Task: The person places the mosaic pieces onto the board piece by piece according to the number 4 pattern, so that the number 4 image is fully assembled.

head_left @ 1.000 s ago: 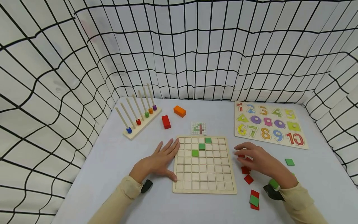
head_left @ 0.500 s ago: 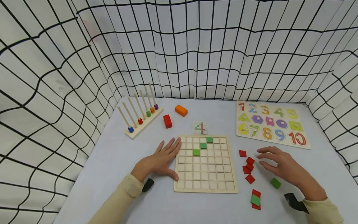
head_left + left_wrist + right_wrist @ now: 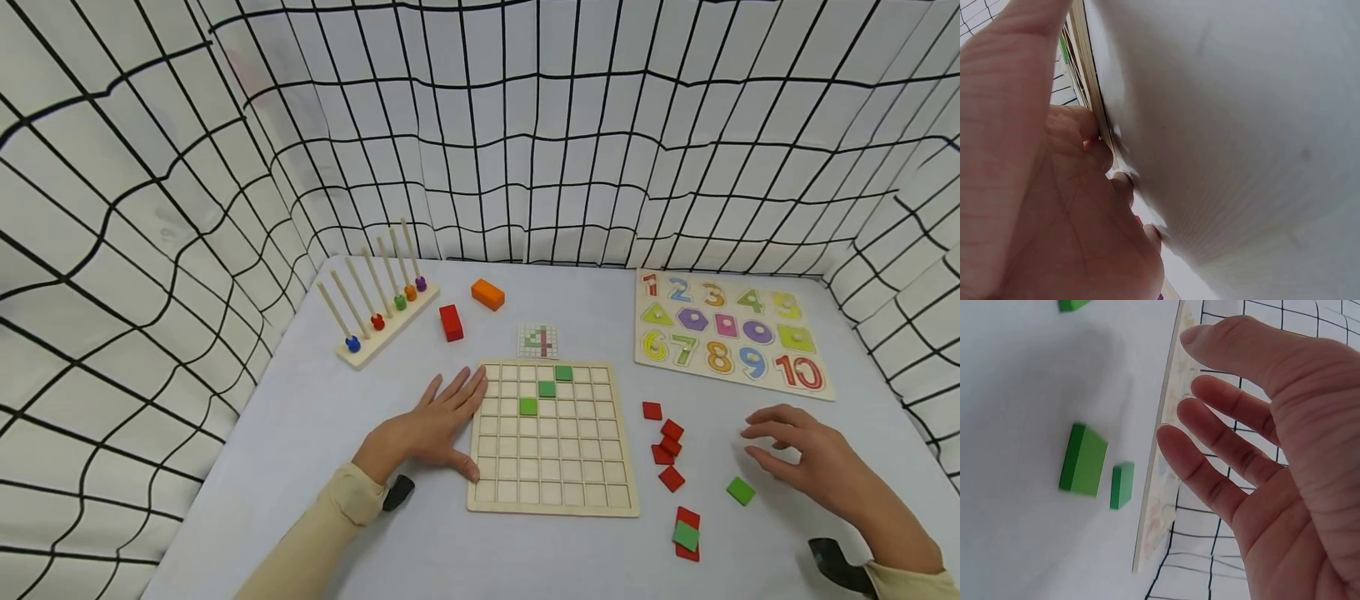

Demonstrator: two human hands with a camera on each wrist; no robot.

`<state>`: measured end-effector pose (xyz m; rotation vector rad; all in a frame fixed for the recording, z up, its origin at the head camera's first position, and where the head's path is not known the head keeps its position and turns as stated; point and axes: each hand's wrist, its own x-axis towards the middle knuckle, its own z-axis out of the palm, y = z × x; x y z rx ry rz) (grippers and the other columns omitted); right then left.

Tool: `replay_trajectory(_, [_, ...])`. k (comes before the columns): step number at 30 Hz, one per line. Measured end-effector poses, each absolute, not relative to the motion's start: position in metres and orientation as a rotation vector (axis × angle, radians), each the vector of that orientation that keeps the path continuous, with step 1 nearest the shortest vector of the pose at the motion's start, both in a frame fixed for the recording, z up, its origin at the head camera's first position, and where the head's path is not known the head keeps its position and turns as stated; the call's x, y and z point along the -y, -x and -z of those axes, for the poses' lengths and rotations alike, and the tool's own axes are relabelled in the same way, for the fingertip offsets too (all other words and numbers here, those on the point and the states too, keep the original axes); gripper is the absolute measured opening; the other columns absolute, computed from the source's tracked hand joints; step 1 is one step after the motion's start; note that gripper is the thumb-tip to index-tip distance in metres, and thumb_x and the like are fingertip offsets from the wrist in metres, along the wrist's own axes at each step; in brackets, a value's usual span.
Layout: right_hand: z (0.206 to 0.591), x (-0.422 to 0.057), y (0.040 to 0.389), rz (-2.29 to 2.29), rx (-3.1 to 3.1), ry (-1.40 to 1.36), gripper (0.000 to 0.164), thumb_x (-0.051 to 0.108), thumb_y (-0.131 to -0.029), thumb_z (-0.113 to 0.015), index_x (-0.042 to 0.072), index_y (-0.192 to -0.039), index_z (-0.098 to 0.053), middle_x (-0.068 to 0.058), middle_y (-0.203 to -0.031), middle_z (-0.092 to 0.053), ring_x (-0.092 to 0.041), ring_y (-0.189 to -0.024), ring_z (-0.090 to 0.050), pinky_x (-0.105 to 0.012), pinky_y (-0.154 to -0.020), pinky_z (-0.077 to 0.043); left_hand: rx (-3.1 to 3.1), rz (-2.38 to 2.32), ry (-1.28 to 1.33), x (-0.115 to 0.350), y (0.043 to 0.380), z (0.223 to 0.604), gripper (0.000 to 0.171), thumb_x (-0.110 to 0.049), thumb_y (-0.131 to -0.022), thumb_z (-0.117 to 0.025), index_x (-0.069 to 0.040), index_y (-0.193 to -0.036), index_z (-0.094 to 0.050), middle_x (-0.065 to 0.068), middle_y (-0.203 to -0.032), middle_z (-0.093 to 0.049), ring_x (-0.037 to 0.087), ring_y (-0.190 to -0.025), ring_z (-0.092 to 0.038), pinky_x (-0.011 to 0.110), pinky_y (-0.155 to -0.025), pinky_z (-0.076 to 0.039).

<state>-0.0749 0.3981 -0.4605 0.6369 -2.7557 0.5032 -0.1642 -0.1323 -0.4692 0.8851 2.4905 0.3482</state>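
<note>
My left hand [image 3: 431, 429] lies with fingers spread against the left edge of a wooden grid board [image 3: 551, 507]. Three green square tiles [image 3: 547, 389] sit in its cells on a diagonal. My right hand [image 3: 817, 458] hovers over the table right of the board, fingers loosely bent and apart, holding nothing. A green tile [image 3: 741, 491] lies just left of it. The right wrist view has two green tiles, one nearer [image 3: 1084, 459] and one farther [image 3: 1122, 485], below the fingertips; the hand hides them from the head view. Several red tiles [image 3: 672, 478] lie beside the board.
A small pattern card [image 3: 537, 342] lies behind the board. A peg abacus [image 3: 390, 329], a red block [image 3: 451, 322] and an orange block [image 3: 488, 294] stand back left. A number puzzle [image 3: 735, 333] lies back right. Black netting [image 3: 540, 167] surrounds the table.
My right hand has moved right and toward me, away from the red tiles, uncovering them and the single green tile. The left hand stays on the board's edge.
</note>
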Motion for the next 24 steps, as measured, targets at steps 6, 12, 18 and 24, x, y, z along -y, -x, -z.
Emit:
replay_trajectory(6, [0.469, -0.413, 0.058, -0.523, 2.799, -0.561, 0.043, -0.001, -0.062, -0.099, 0.022, -0.092, -0.079, -0.006, -0.109, -0.070, 0.010, -0.095, -0.055, -0.003, -0.070, -0.048, -2.491, -0.333, -0.891, 0.131, 0.166, 0.468, 0.138, -0.061, -0.080, -0.088, -0.002, -0.172, -0.003, 0.012, -0.183, 0.007, 0.038, -0.170, 0.006, 0.067, -0.134, 0.002])
replay_trajectory(12, [0.474, -0.424, 0.042, -0.546, 2.929, -0.474, 0.042, 0.004, -0.067, -0.098, 0.031, -0.087, -0.073, 0.002, -0.106, -0.067, 0.013, -0.094, -0.049, -0.015, -0.066, -0.053, -2.486, -0.338, -0.895, 0.131, 0.167, 0.470, 0.139, -0.062, -0.080, -0.088, -0.002, -0.172, -0.002, 0.012, -0.183, 0.008, 0.038, -0.170, 0.007, 0.067, -0.134, 0.003])
replay_trajectory(18, [0.476, -0.430, 0.040, -0.537, 2.993, -0.424, 0.043, -0.003, -0.069, -0.094, 0.029, -0.089, -0.073, 0.010, -0.102, -0.061, 0.009, -0.087, -0.049, -0.018, -0.066, -0.054, -2.485, -0.327, -0.868, 0.131, 0.166, 0.468, 0.139, -0.063, -0.080, -0.087, -0.005, -0.172, -0.001, 0.010, -0.183, 0.010, 0.036, -0.170, 0.009, 0.066, -0.134, 0.005])
replay_trajectory(24, [0.475, -0.429, 0.043, -0.513, 3.065, -0.358, 0.036, -0.003, -0.073, -0.092, 0.023, -0.091, -0.074, 0.005, -0.103, -0.063, 0.009, -0.081, -0.048, -0.020, -0.065, -0.053, -2.483, -0.330, -0.871, 0.131, 0.166, 0.469, 0.138, -0.063, -0.080, -0.087, -0.004, -0.172, -0.002, 0.010, -0.183, 0.009, 0.036, -0.170, 0.009, 0.066, -0.134, 0.005])
